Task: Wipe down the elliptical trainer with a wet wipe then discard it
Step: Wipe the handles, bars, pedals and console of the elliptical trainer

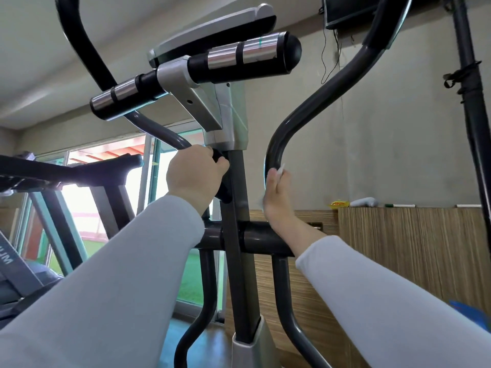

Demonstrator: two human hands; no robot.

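- Head view, tilted up the elliptical trainer's centre post (236, 208), and both arms in pale grey sleeves (127, 274) are raised towards it.
- The left hand (195, 176) is just left of the post, back of the hand to the camera and wrist bent. Its fingers are clenched round the left handlebar (159, 128) where that dark tube curves in.
- A black knob (224, 193) pokes out beyond those knuckles, tight against the post.
- The right hand (276, 197) is just right of the post, seen edge-on with the fingers pointing upward.
- It is grasping the wet wipe (281, 168). White corners peek out above the fingertips and beside the heel of the palm.
- The wipe sits pressed to the lower bend of the right handlebar (318, 94), and the thumb lies along that tube.
- The right forearm crosses in front of the crossbar (260, 240) that runs out from the post.
- Above the post, the two fixed grips with chrome pulse plates (244, 55) stick out either side, and the silver console (212, 30) sits over them.
- Far left of the post there is a treadmill (79, 168) in front of a bright window (79, 208).
- Right of the post is a wood-grain panel (398, 248), with a small yellow packet (338, 203) on its top ledge.
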